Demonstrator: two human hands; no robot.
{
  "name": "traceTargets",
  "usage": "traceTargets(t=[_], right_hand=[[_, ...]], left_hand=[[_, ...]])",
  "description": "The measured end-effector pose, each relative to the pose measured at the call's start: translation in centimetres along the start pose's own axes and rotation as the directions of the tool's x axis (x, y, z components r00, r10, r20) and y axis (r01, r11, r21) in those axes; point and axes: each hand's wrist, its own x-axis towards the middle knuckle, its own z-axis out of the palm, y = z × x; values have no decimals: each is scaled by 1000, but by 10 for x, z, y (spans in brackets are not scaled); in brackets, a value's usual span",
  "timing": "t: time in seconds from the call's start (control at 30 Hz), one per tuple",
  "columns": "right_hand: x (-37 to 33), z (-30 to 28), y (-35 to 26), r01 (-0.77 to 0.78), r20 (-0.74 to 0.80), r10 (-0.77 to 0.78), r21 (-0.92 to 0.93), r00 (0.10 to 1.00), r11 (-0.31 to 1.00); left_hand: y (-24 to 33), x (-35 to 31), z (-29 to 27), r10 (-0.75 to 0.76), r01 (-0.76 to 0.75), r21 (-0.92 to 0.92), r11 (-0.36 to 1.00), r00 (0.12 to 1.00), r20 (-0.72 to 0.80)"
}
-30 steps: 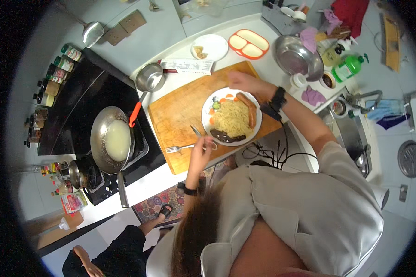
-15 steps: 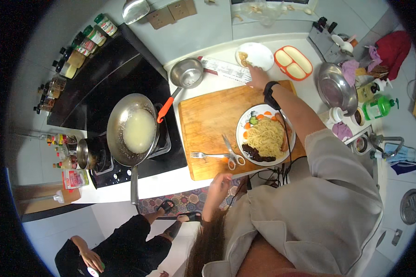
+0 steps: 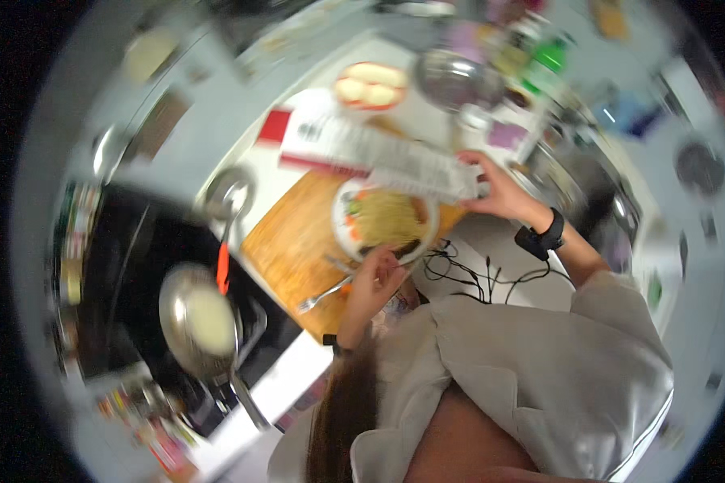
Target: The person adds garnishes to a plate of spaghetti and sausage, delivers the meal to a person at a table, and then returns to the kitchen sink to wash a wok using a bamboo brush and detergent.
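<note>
A long white-and-red carton [image 3: 342, 145] is raised above the counter, gripped at one end by my right hand [image 3: 499, 191]. It slants across the space beyond a plate [image 3: 341, 229] of noodles [image 3: 388, 216] with carrot slices. My left hand [image 3: 374, 283] is bent at the plate's near edge, its fingers smeared by motion. Beside it a fork [image 3: 322, 299] lies on the wooden cutting board [image 3: 278, 241]. A scissors blade [image 3: 338, 263] shows faintly there; the handles are hidden near my left hand.
On the stove at left stands a frying pan [image 3: 173, 310] holding a pale round food [image 3: 209, 322]. A small steel pot [image 3: 229, 193] with an orange handle sits behind it. Beyond the board are an orange-rimmed divided dish [image 3: 370, 84] and a steel bowl [image 3: 457, 79]. Cables [image 3: 459, 270] hang near me.
My right hand has lifted the carton off the counter and brought it rightward. My left hand has risen to the plate's near edge. The whole view has turned and blurred.
</note>
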Motion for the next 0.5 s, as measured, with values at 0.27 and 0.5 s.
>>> traceTargets(t=[0.27,0.5], right_hand=[[-234,15,-3,13,-232,-98,-341,968,940],[-417,83,-81,-124,-730,70,-20,679,992]], left_hand=[[46,-11,123,-119,104,-429,897,993,-9],[55,-75,241,370,-545,-98,833,418,830]])
